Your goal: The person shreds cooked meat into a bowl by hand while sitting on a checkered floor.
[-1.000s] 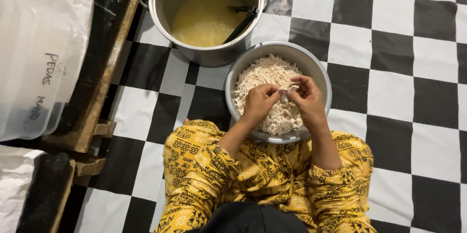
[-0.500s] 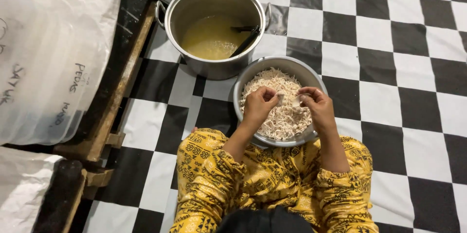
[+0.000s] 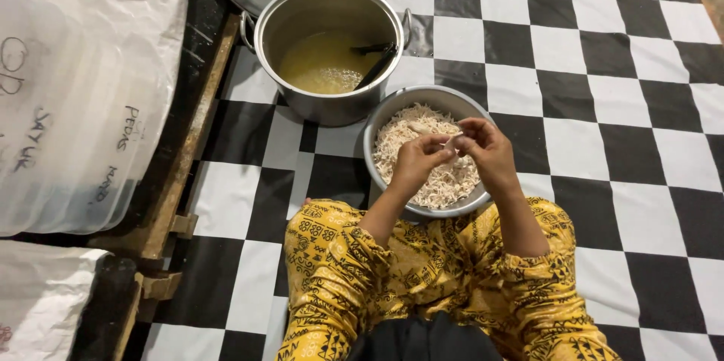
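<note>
Over the round grey metal bowl (image 3: 392,116) of pale shredded strands (image 3: 452,180) on the black-and-white checkered floor (image 3: 603,105), left hand (image 3: 417,165) and right hand (image 3: 486,151) meet, wrists bent inward, forearms angled up from the yellow patterned lap. Fingers (image 3: 437,146) of both pinch one small pale piece (image 3: 451,142) between them, just above the strands. Steel pot (image 3: 332,105) of yellow broth sits just behind the bowl, dark ladle (image 3: 377,67) inside.

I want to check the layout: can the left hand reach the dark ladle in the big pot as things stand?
Probably yes. The ladle leans at the near right rim of the open pot, just beyond the bowl, with nothing covering it. But the left hand now pinches a small piece with the right hand.
</note>
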